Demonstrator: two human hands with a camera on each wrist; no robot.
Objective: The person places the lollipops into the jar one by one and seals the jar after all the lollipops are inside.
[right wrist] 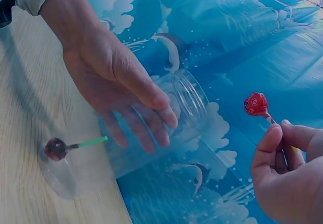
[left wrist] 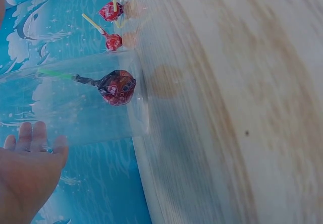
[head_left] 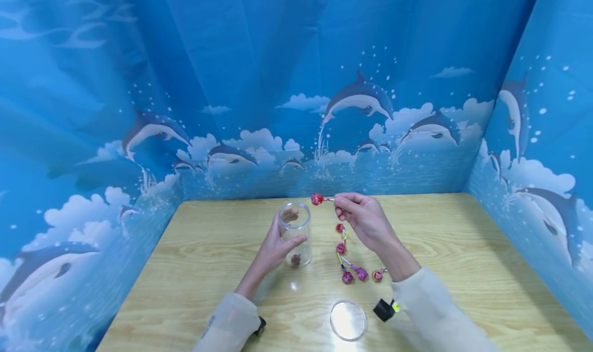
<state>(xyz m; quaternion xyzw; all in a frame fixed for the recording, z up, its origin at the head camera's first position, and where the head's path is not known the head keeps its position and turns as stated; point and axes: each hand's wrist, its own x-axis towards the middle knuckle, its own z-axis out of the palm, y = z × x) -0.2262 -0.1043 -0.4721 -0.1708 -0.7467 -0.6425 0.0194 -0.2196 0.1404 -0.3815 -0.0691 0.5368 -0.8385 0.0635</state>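
Note:
My left hand (head_left: 273,248) holds a clear plastic jar (head_left: 303,246) from its left side, thumb and fingers around the wall. The jar stands upright on the table, its mouth uncovered. Inside, at the bottom, lies a dark-red wrapped lollipop (left wrist: 118,88) with a green stick, head down. Just right of the jar's mouth and above it, my right hand (head_left: 363,221) pinches the stick of a red lollipop (right wrist: 256,104). That lollipop's head points left towards the jar and touches nothing.
Several wrapped lollipops (head_left: 361,274) lie on the wooden table (head_left: 208,269) right of the jar, below my right hand. A round clear lid (head_left: 348,320) lies near the front. Blue dolphin-print curtains (head_left: 259,84) enclose the back and sides.

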